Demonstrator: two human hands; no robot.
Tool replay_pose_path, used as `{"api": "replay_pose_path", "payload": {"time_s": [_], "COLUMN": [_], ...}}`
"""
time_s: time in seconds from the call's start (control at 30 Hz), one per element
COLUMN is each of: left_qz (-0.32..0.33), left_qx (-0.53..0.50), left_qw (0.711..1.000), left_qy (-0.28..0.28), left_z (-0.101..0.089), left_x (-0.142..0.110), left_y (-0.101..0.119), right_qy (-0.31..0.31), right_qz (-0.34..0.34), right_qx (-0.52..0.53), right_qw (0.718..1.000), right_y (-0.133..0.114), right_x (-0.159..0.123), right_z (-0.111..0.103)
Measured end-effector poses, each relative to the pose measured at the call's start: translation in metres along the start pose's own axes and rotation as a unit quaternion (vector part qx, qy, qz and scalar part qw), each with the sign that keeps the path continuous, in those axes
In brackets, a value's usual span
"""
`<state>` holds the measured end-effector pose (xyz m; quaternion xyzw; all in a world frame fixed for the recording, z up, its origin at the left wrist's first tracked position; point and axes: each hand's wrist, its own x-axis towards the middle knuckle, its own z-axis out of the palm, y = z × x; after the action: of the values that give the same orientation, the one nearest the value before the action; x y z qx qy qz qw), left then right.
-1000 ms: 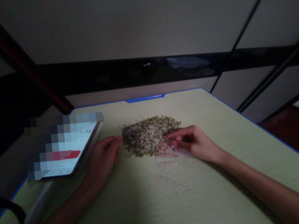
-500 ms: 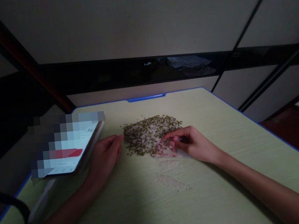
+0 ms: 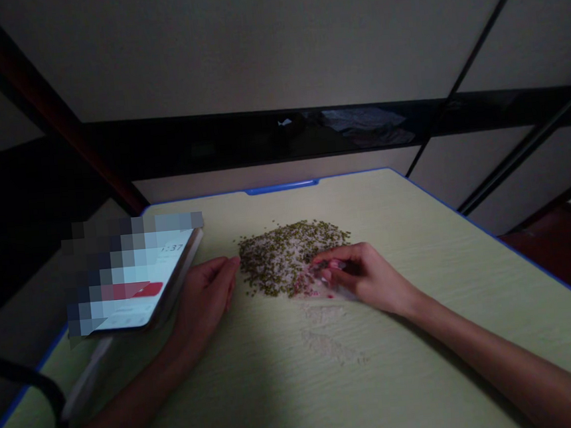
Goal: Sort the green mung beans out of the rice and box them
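A spread pile of small green beans mixed with pale grains (image 3: 289, 257) lies on the table in the head view. My right hand (image 3: 375, 273) is at the pile's right edge, thumb and fingers pinched on a clear plastic bag with red print (image 3: 317, 290). Part of the bag rests against the grains, and the rest is hidden by the fingers. At the pile's left edge is my left hand (image 3: 207, 291), its fingers closed together. Whatever those fingers may hold is hidden.
A phone or tablet with a lit screen (image 3: 138, 307) is propped at the left, partly pixelated. Faint streaks of pale grains (image 3: 332, 346) lie nearer me. The pale table (image 3: 428, 361) has a blue rim. A dark curved strap (image 3: 56, 400) is at lower left. Cabinet panels stand behind.
Both hands stay almost in place, the right one still pinching the bag. The whole view has shifted slightly, and the clock on the screen has advanced from 36 to 37.
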<state>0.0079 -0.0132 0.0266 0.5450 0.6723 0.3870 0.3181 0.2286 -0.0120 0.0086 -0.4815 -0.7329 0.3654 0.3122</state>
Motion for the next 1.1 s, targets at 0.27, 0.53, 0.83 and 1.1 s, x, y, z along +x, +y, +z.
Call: {"api": "replay_pose_path", "payload": {"time_s": [0.27, 0.53, 0.83, 1.1], "left_qz": [0.013, 0.041, 0.036, 0.034], "left_qx": [0.001, -0.018, -0.022, -0.024], "left_qw": [1.0, 0.999, 0.999, 0.999], "left_qy": [0.002, 0.006, 0.003, 0.003], "left_z": [0.0, 0.001, 0.001, 0.0], "left_x": [-0.001, 0.004, 0.002, 0.001], "left_y": [-0.001, -0.01, -0.008, -0.006], "right_qy": [-0.019, -0.03, 0.014, 0.036], "right_qz": [-0.006, -0.003, -0.024, -0.071], "right_qx": [-0.009, -0.002, -0.038, -0.093], "right_qw": [1.0, 1.0, 0.999, 0.992], "right_y": [-0.009, -0.009, -0.009, -0.016], "right_x": [0.002, 0.004, 0.003, 0.004], "right_z": [0.001, 0.005, 0.008, 0.009]}}
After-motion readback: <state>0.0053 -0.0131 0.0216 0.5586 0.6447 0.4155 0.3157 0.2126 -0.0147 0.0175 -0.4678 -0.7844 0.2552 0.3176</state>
